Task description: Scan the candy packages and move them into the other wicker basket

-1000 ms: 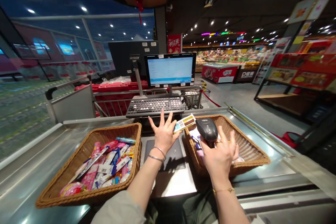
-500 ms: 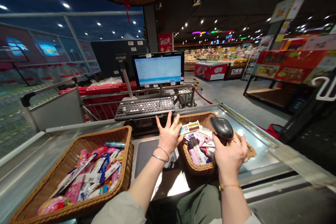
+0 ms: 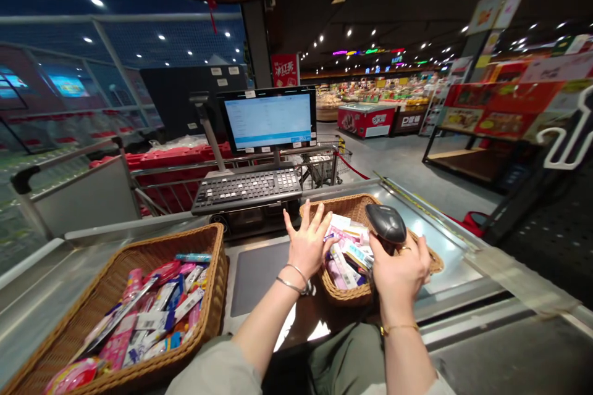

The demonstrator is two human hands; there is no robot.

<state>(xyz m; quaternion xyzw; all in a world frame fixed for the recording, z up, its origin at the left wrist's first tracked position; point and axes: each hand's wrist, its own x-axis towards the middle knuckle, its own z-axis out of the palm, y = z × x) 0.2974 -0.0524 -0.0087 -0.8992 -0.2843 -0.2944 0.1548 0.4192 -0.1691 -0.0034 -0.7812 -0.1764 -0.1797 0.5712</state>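
My left hand (image 3: pixel 309 241), fingers spread, is over the left rim of the smaller wicker basket (image 3: pixel 336 293). Its thumb points in toward small packets (image 3: pixel 349 253) in pink, white and purple wrappers; whether it touches one I cannot tell. Wrapped round the handle of a black barcode scanner (image 3: pixel 388 223) is my right hand (image 3: pixel 402 268). The scanner head sits above the right part of that basket, and the hand hides some of the basket's right side. To the left, a larger wicker basket (image 3: pixel 214 296) holds several colourful packets (image 3: pixel 162 305).
Behind the baskets stand a keyboard (image 3: pixel 248 188) and a lit monitor (image 3: pixel 271 120). A grey flat pad (image 3: pixel 257 281) lies between the baskets on the metal counter (image 3: pixel 456 271). Metal railings and a shopping cart (image 3: pixel 322 166) are beyond. Shelves with red boxes (image 3: pixel 504 111) stand at right.
A flat card-like packet at my left fingertips has left them, and a similar one now lies in the smaller basket. My left hand has moved slightly right; the scanner stays in my right.
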